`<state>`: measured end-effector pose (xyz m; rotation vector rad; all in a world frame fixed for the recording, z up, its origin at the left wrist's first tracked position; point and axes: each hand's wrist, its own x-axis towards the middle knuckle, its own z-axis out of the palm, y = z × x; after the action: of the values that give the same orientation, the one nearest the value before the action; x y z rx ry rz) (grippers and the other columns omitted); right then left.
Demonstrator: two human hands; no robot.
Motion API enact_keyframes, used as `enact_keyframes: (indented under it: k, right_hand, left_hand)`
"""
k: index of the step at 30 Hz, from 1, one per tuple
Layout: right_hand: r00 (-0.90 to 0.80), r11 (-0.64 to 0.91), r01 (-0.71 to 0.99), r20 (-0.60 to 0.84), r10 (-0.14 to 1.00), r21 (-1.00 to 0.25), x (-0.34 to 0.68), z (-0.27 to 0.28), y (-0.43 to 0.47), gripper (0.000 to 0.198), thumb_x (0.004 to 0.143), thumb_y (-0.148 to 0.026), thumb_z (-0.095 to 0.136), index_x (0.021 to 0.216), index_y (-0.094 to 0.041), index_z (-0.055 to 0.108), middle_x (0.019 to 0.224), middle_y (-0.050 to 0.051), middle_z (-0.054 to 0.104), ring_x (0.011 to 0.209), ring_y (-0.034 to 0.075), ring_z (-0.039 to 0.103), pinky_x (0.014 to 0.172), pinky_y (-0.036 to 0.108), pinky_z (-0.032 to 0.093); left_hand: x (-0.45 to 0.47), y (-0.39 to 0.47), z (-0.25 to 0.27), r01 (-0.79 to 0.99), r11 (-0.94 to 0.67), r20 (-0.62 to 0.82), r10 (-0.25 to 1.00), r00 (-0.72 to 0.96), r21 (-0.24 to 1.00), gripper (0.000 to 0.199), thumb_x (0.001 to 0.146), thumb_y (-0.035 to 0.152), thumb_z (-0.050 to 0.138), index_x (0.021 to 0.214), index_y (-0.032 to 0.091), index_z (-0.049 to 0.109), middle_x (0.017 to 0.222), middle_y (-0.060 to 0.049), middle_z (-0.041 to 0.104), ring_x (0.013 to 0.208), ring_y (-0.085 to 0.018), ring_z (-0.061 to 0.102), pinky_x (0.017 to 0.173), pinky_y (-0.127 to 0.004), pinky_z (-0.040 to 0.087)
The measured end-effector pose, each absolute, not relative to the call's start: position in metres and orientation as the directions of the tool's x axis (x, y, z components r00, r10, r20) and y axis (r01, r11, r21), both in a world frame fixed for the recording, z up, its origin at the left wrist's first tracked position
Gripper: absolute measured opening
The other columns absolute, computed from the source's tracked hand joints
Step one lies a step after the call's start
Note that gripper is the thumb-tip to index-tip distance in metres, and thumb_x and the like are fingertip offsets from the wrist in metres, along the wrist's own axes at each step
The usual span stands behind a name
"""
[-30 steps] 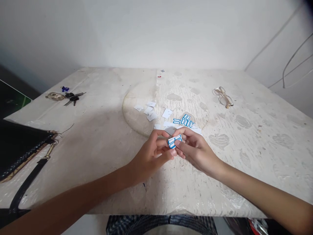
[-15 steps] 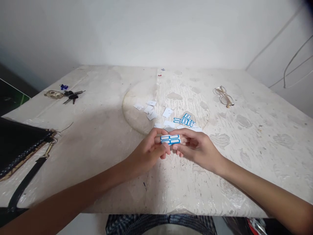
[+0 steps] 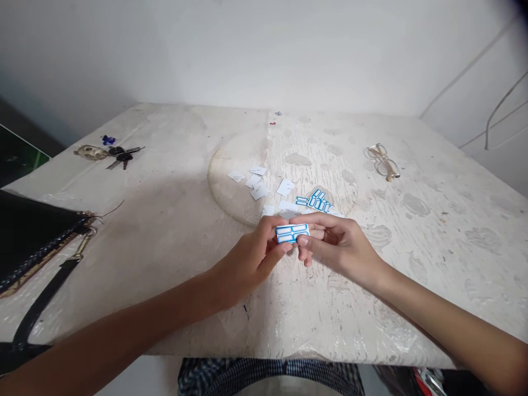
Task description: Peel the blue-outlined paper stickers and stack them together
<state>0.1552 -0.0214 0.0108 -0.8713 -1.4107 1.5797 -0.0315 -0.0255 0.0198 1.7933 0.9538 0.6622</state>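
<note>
Between my two hands is a small sheet of blue-framed white labels (image 3: 292, 233), held just above the near middle of the table. My left hand (image 3: 258, 248) pinches its left end, fingers behind and thumb at the lower edge. My right hand (image 3: 336, 242) grips the right end, with the thumb pressed on the front near the lower corner. Beyond my hands lies a loose pile of similar blue-framed label pieces (image 3: 317, 201). Left of that pile several small white paper pieces (image 3: 259, 191) are scattered, some bearing faint marks.
Eyeglasses (image 3: 381, 161) lie at the right of the plastic-covered table (image 3: 173, 220). Keys (image 3: 120, 155) and a crumpled blue scrap (image 3: 108, 140) are at the far left. A black bag (image 3: 37, 236) with a strap sits at the left edge. A wall stands behind the table.
My right thumb has moved up onto the front of the label sheet. The sheet has tilted slightly and shifted a little to the right in view.
</note>
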Motion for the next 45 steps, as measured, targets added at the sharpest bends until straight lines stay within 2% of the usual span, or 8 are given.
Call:
enact_keyframes:
  k: [5, 9, 15, 22, 31, 38, 42, 45]
  right_hand:
    - [-0.421, -0.054, -0.117, 0.001, 0.907, -0.992, 0.156, 0.011, -0.02, 0.022, 0.081, -0.018, 0.061, 0.103, -0.016, 0.062, 0.062, 0.0, 0.061, 0.053, 0.01, 0.057, 0.05, 0.025, 0.05]
    - [-0.404, -0.019, -0.096, 0.022, 0.915, -0.995, 0.157, 0.011, -0.019, 0.019, 0.083, -0.019, 0.058, 0.101, -0.017, 0.064, 0.062, 0.0, 0.059, 0.054, 0.009, 0.055, 0.05, 0.023, 0.048]
    - [-0.368, 0.019, 0.005, 0.016, 0.93, -1.0, 0.157, 0.008, -0.021, 0.017, 0.083, -0.019, 0.057, 0.099, -0.019, 0.061, 0.065, -0.001, 0.057, 0.056, 0.008, 0.051, 0.049, 0.021, 0.043]
    - [-0.37, 0.091, 0.134, 0.035, 0.928, -0.987, 0.156, 0.008, -0.023, 0.012, 0.084, -0.022, 0.056, 0.093, -0.018, 0.062, 0.062, -0.002, 0.053, 0.056, 0.009, 0.048, 0.05, 0.022, 0.04]
    - [-0.312, 0.221, 0.325, 0.116, 0.943, -0.92, 0.152, -0.001, -0.016, 0.01, 0.084, -0.021, 0.055, 0.088, -0.019, 0.063, 0.059, -0.004, 0.046, 0.053, 0.008, 0.041, 0.05, 0.024, 0.034]
    - [-0.39, 0.396, 0.502, 0.207, 0.897, -0.769, 0.148, -0.008, -0.016, 0.014, 0.084, -0.015, 0.051, 0.093, -0.019, 0.061, 0.075, 0.001, 0.055, 0.064, 0.012, 0.047, 0.059, 0.026, 0.039]
    - [-0.445, 0.534, 0.584, 0.31, 0.841, -0.611, 0.149, -0.006, -0.017, 0.022, 0.085, -0.017, 0.05, 0.106, -0.016, 0.058, 0.087, 0.006, 0.051, 0.083, 0.018, 0.048, 0.071, 0.031, 0.043]
    - [-0.498, 0.575, 0.624, 0.299, 0.814, -0.529, 0.151, -0.005, -0.018, 0.029, 0.085, -0.023, 0.052, 0.112, -0.014, 0.056, 0.094, 0.009, 0.048, 0.091, 0.021, 0.045, 0.077, 0.034, 0.043]
  left_hand:
    - [-0.035, -0.025, 0.01, 0.424, -0.374, 0.138, 0.86, 0.491, 0.825, 0.024, 0.087, 0.032, 0.048, 0.109, 0.022, 0.047, 0.078, 0.001, 0.06, 0.066, -0.013, 0.054, 0.059, -0.023, 0.038]
    - [-0.036, -0.024, 0.003, 0.464, -0.452, 0.211, 0.85, 0.483, 0.762, 0.025, 0.088, 0.031, 0.046, 0.111, 0.024, 0.045, 0.076, 0.002, 0.057, 0.065, -0.011, 0.053, 0.057, -0.021, 0.039]
    - [-0.034, -0.023, 0.017, 0.465, -0.391, 0.127, 0.855, 0.502, 0.794, 0.022, 0.084, 0.033, 0.051, 0.102, 0.021, 0.049, 0.076, 0.003, 0.058, 0.069, -0.011, 0.055, 0.063, -0.023, 0.043]
    - [-0.037, -0.016, 0.023, 0.532, -0.427, 0.171, 0.87, 0.463, 0.731, 0.018, 0.085, 0.022, 0.045, 0.072, 0.017, 0.056, 0.068, 0.003, 0.056, 0.065, -0.009, 0.051, 0.059, -0.022, 0.038]
    - [-0.04, -0.007, 0.028, 0.545, -0.224, 0.002, 0.926, 0.377, 0.808, 0.016, 0.08, 0.026, 0.052, 0.083, 0.017, 0.065, 0.074, 0.0, 0.067, 0.069, -0.014, 0.06, 0.06, -0.024, 0.044]
    - [-0.041, -0.005, 0.017, 0.669, -0.263, -0.019, 0.923, 0.383, 0.695, 0.016, 0.081, 0.025, 0.05, 0.081, 0.018, 0.064, 0.069, 0.001, 0.063, 0.062, -0.012, 0.056, 0.055, -0.024, 0.041]
    - [-0.045, -0.006, 0.011, 0.698, -0.392, 0.075, 0.895, 0.439, 0.599, 0.02, 0.079, 0.028, 0.053, 0.096, 0.018, 0.058, 0.087, -0.002, 0.06, 0.077, -0.016, 0.055, 0.067, -0.029, 0.045]
    - [-0.046, -0.007, 0.011, 0.708, -0.504, 0.082, 0.838, 0.54, 0.495, 0.025, 0.077, 0.028, 0.057, 0.1, 0.018, 0.055, 0.097, -0.004, 0.056, 0.09, -0.02, 0.052, 0.075, -0.034, 0.045]
